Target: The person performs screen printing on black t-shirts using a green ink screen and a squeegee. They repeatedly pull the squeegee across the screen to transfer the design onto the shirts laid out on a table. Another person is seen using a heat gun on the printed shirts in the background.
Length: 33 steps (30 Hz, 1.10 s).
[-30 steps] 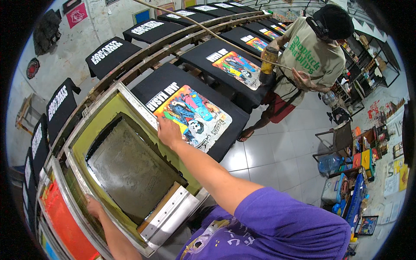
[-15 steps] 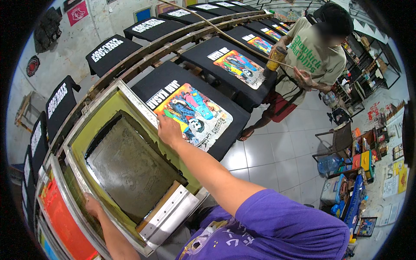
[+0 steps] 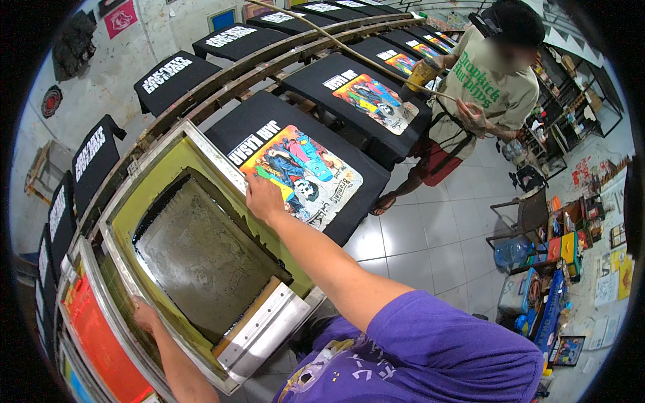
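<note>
A metal-framed printing screen (image 3: 225, 168) with yellow-green mesh lies at an angle in front of me. Dark ink (image 3: 201, 248) covers much of its mesh. At its near end rests a squeegee (image 3: 265, 329) with a metal holder, untouched by either hand. My left hand (image 3: 145, 314) is closed round the screen's left rail. The right rail is gripped by my right hand (image 3: 264, 198), its fingers curled over the edge. Just right of that hand, a black T-shirt (image 3: 349, 154) with a colourful print lies flat on a board.
Another screen with red ink (image 3: 104, 336) stands at the left. Several black shirts lie along a curved rail (image 3: 269, 64). A co-worker (image 3: 500, 80) beyond the printed shirts holds a yellow tool (image 3: 422, 74) near a long thin pole (image 3: 349, 48). A chair (image 3: 521, 218) stands at the right.
The co-worker's hand with the yellow tool has moved left and up, away from the nearer printed shirt. My hands keep their hold on the screen.
</note>
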Tool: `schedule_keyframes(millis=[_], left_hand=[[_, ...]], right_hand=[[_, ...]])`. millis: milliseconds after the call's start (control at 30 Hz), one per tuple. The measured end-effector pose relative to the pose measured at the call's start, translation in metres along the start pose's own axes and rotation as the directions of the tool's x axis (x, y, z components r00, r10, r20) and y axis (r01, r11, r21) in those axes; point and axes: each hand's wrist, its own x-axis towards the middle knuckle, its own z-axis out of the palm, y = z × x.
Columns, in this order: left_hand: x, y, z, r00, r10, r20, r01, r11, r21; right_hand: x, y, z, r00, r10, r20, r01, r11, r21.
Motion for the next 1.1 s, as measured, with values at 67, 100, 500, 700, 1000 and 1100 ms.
schedule_keyframes(millis=[67, 100, 500, 700, 1000, 1100], left_hand=[[-0.012, 0.008, -0.004, 0.998, 0.069, -0.001, -0.069, 0.997, 0.019], [-0.018, 0.014, -0.005, 0.994, 0.105, 0.002, -0.105, 0.994, 0.028], [0.005, -0.008, 0.011, 0.994, 0.103, -0.026, -0.104, 0.993, -0.058], [0.011, -0.011, 0.012, 0.997, 0.043, 0.064, -0.038, 0.996, -0.081], [0.018, -0.02, 0.009, 0.984, 0.052, 0.172, -0.026, 0.988, -0.151], [0.022, -0.029, 0.01, 0.979, 0.066, 0.19, -0.025, 0.977, -0.212]], right_hand=[[0.0, 0.004, 0.0, 1.0, 0.008, -0.001, -0.008, 1.0, -0.006], [0.0, 0.007, -0.001, 1.0, 0.018, 0.001, -0.018, 1.0, -0.013], [0.001, 0.008, 0.002, 0.998, 0.034, 0.045, -0.036, 0.999, 0.041], [-0.001, 0.015, 0.003, 1.0, 0.0, 0.017, -0.002, 0.993, 0.119], [0.001, 0.012, 0.0, 0.995, -0.102, 0.0, 0.101, 0.991, 0.085], [0.002, 0.01, -0.001, 0.994, -0.107, 0.031, 0.104, 0.992, 0.077]])
